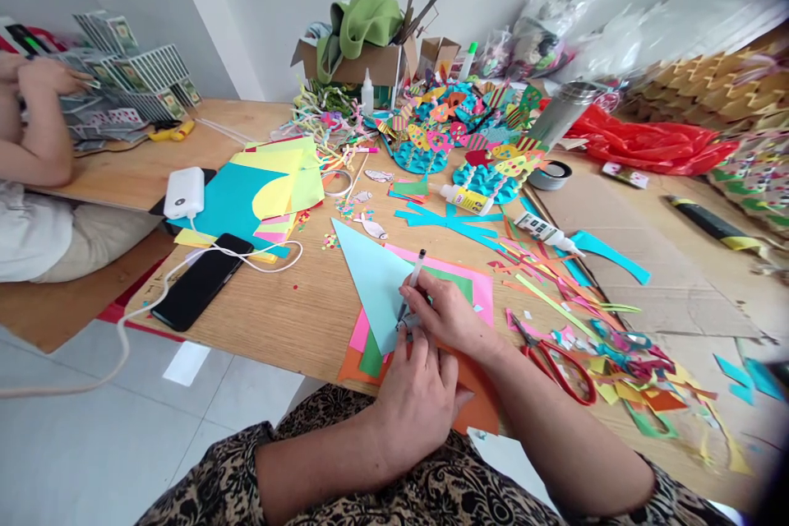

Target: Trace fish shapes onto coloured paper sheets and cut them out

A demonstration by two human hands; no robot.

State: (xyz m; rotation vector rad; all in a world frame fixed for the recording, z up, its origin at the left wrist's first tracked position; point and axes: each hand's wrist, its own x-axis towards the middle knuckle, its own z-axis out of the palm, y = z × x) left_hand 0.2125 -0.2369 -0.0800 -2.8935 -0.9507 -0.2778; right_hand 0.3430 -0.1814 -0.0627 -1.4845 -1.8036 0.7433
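Observation:
My right hand [447, 314] is closed round a pen [412, 286] whose tip rests on a light blue paper triangle [376, 279]. The triangle lies on a stack of pink, green and orange sheets [479, 289] near the table's front edge. My left hand [419, 396] lies on the stack just below the pen tip, fingers curled and pressed down on the paper. Red-handled scissors [555, 363] lie shut to the right of my right wrist.
A black phone [200, 283] and a white power bank [183, 191] with cable sit at the left. Glue bottles [467, 198], paper scraps [622, 357] and coloured paper crafts [459, 131] fill the middle and right. Another person's arm [37, 119] is at far left by card stacks.

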